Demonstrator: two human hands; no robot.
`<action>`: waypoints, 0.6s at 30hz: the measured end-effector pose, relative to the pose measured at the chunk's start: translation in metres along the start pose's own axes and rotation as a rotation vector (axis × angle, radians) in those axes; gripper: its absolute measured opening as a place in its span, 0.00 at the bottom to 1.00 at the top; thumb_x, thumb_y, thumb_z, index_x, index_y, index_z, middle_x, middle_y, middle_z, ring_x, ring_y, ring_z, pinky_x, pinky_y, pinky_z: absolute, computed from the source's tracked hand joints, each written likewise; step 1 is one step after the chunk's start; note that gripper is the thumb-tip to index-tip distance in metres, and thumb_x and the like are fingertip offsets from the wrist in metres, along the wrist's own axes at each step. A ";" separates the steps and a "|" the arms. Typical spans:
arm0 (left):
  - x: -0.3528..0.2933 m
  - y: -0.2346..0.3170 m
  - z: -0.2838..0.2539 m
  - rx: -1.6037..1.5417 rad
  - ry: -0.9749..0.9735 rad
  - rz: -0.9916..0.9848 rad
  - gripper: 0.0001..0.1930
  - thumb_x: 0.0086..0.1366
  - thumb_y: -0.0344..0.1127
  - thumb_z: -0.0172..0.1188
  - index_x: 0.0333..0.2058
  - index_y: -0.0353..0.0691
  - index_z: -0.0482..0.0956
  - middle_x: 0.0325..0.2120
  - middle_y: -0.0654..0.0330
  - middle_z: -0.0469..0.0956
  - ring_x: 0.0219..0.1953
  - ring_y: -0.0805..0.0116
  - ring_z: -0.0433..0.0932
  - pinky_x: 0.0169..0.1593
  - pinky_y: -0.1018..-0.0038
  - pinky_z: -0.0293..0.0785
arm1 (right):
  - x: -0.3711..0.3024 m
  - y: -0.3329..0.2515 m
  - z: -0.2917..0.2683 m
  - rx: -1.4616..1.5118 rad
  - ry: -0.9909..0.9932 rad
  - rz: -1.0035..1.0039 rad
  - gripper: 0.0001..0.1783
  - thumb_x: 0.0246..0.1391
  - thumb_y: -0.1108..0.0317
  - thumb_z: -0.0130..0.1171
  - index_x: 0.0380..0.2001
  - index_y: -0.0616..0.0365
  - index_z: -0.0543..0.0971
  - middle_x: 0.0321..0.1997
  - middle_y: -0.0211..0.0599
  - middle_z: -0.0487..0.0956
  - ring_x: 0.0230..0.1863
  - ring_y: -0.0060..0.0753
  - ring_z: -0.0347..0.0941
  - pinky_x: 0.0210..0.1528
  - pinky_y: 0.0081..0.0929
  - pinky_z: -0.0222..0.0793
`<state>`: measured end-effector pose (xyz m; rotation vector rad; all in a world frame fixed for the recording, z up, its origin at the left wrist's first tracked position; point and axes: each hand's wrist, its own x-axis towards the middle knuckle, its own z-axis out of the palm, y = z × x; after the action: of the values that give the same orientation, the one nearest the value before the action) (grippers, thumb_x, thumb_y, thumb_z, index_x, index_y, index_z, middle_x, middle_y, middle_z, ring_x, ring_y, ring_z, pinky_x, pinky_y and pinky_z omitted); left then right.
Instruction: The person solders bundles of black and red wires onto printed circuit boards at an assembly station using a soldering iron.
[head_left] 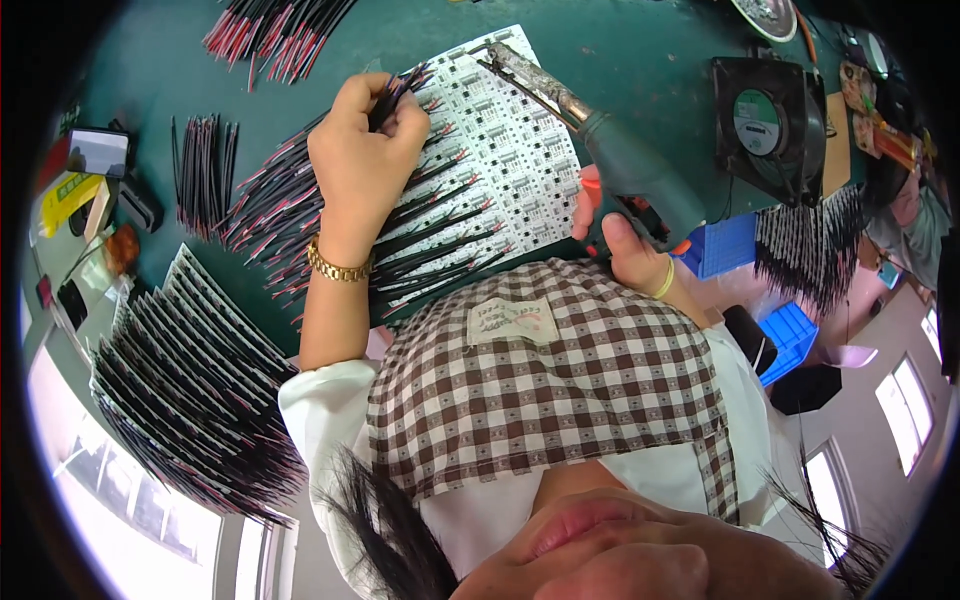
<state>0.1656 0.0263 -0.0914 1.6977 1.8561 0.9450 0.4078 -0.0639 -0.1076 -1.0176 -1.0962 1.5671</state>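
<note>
A white sheet of small circuit boards (535, 165) lies at a slant on the green table. Rows of black and red wires (290, 185) run along its left side, many with ends resting on the sheet. My left hand (365, 150) is closed over the sheet's upper left, pinching a small bunch of black wires (393, 97). At the sheet's right edge, my right hand (635, 255) grips a dark green soldering gun (640, 170). Its metal barrel and thin feed tube reach over the sheet's top edge; whether the tip touches a board, I cannot tell.
A black fan (765, 130) stands at the right, below a metal dish (768, 14). Loose wires lie at the top (280, 40) and left (205, 175). Wired board sheets (190, 370) are stacked lower left. Blue crates (785, 342) and another person's sleeve (920, 220) show at right.
</note>
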 end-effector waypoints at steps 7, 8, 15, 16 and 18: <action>0.006 -0.010 0.004 -0.080 -0.080 -0.131 0.08 0.53 0.31 0.64 0.29 0.33 0.79 0.21 0.71 0.75 0.23 0.87 0.68 0.30 0.87 0.67 | 0.003 -0.005 -0.003 -0.100 -0.091 0.040 0.15 0.53 0.66 0.57 0.42 0.62 0.75 0.29 0.31 0.77 0.28 0.22 0.73 0.35 0.22 0.68; 0.006 -0.014 0.005 -0.059 -0.094 -0.121 0.08 0.52 0.31 0.65 0.30 0.33 0.79 0.20 0.71 0.76 0.23 0.87 0.68 0.30 0.87 0.67 | 0.001 -0.003 -0.004 -0.098 -0.092 0.045 0.15 0.53 0.66 0.57 0.42 0.62 0.75 0.29 0.31 0.77 0.28 0.22 0.73 0.35 0.22 0.68; 0.005 -0.015 0.004 0.098 -0.086 0.064 0.08 0.50 0.32 0.66 0.29 0.36 0.81 0.16 0.67 0.76 0.20 0.85 0.69 0.28 0.85 0.68 | -0.005 0.006 0.002 -0.360 -0.164 0.037 0.23 0.55 0.61 0.53 0.51 0.61 0.67 0.28 0.37 0.72 0.29 0.24 0.67 0.32 0.23 0.62; 0.006 -0.016 0.004 0.117 -0.092 0.078 0.09 0.50 0.32 0.66 0.29 0.36 0.81 0.16 0.67 0.76 0.19 0.85 0.69 0.27 0.84 0.68 | -0.005 0.007 0.002 -0.382 -0.166 0.048 0.22 0.55 0.61 0.52 0.50 0.61 0.67 0.28 0.37 0.72 0.29 0.24 0.67 0.32 0.23 0.62; 0.007 -0.019 0.005 0.136 -0.100 0.084 0.09 0.50 0.33 0.66 0.29 0.36 0.82 0.15 0.66 0.76 0.19 0.84 0.69 0.27 0.84 0.68 | -0.002 0.009 0.003 -0.398 -0.169 0.055 0.21 0.56 0.60 0.52 0.48 0.61 0.67 0.28 0.36 0.72 0.29 0.24 0.67 0.32 0.23 0.62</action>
<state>0.1556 0.0340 -0.1075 1.8810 1.8321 0.7657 0.4034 -0.0677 -0.1156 -1.1984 -1.5519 1.5327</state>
